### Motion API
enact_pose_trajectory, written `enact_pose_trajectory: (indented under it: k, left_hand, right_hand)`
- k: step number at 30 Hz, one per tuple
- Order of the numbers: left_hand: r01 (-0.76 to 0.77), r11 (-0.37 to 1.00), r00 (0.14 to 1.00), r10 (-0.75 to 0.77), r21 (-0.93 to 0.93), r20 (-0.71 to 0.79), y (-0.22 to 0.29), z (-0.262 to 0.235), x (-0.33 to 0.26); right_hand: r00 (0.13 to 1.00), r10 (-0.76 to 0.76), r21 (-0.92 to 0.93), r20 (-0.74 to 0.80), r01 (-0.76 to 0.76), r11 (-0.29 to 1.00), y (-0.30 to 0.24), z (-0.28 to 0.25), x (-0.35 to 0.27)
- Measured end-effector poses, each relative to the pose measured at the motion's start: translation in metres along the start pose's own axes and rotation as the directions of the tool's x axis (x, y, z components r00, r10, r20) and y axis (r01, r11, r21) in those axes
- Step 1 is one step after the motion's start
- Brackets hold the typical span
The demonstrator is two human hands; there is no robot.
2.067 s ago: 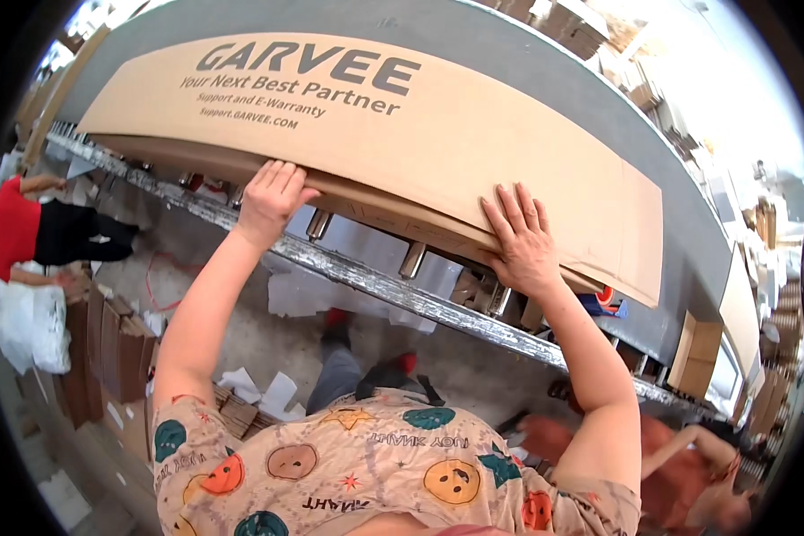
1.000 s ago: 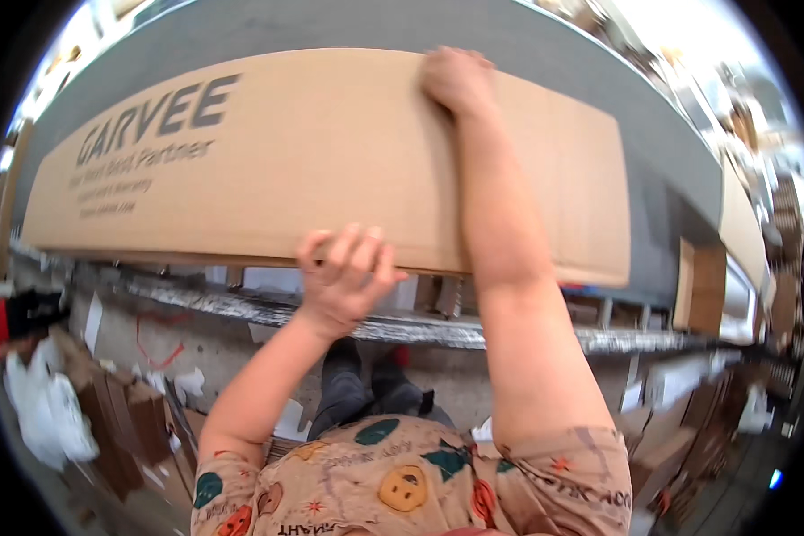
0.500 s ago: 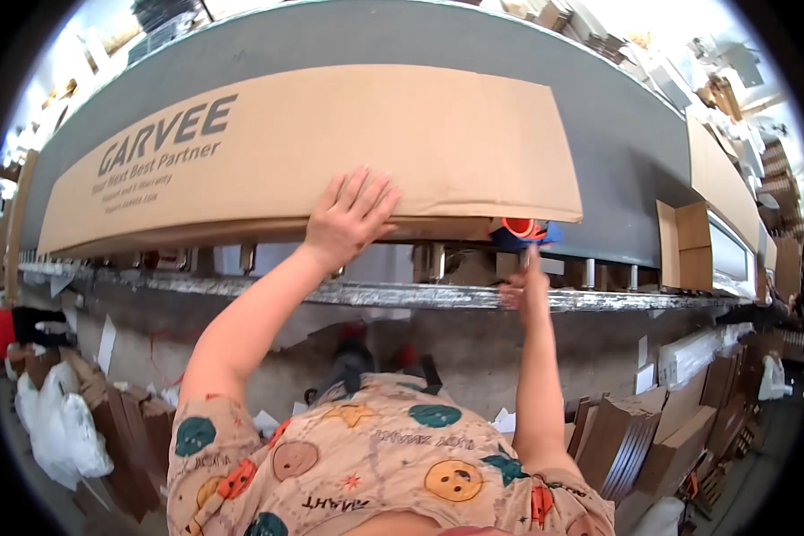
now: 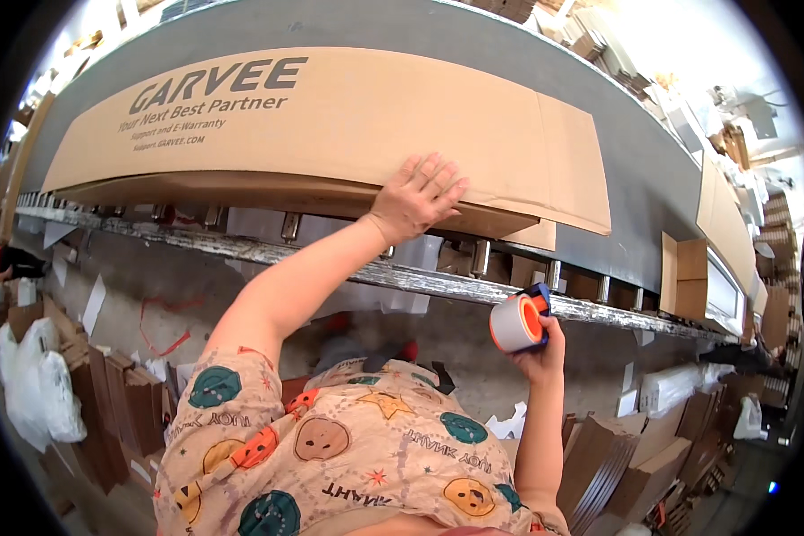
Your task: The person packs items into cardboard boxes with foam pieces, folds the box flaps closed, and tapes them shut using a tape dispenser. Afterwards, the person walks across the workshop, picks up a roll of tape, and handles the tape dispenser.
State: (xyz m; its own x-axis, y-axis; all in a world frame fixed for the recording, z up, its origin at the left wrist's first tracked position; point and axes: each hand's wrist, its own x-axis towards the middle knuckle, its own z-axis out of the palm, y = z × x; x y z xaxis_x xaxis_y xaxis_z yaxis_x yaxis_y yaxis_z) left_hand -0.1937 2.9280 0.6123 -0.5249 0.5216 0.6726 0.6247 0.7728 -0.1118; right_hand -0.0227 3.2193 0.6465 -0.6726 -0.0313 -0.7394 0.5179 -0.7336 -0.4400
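A long brown cardboard box (image 4: 348,116) with dark printing lies along the conveyor. Its right end flap (image 4: 573,170) sticks out past the box's near side. My left hand (image 4: 420,196) rests flat on the box's top near the front edge, right of its middle, with fingers spread. Off the rail, in front of the conveyor, my right hand (image 4: 545,350) grips a tape dispenser (image 4: 520,320). The dispenser is blue, with a roll of pale tape on an orange-red core.
A scuffed metal rail (image 4: 402,279) runs along the near edge of the grey conveyor belt (image 4: 639,237). An open carton (image 4: 686,272) stands at the right. Flattened cardboard (image 4: 612,456) stacks on the floor at right, and white plastic bags (image 4: 40,393) lie at left.
The tape dispenser in my right hand has come out from under the box's right end toward me. My left hand has shifted right along the box. The view has turned.
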Motion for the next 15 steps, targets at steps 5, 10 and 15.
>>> enact_pose_trajectory:
  k: [5,10,15]
  left_hand:
    - [0.044,0.995,0.997,-0.050,-0.092,-0.066,0.003,0.003,-0.010]
    - [-0.078,0.988,0.995,0.068,-0.136,-0.074,-0.006,0.004,-0.015]
    - [-0.041,0.978,0.994,0.020,-0.203,-0.103,-0.014,-0.006,-0.022]
  right_hand:
    - [0.826,-0.494,-0.640,0.273,0.539,0.548,-0.058,0.143,0.024]
    - [0.466,-0.745,-0.877,0.478,0.292,-0.381,-0.086,0.298,0.044]
    - [0.569,-0.558,-0.650,0.604,-0.052,-0.758,0.021,0.171,0.021]
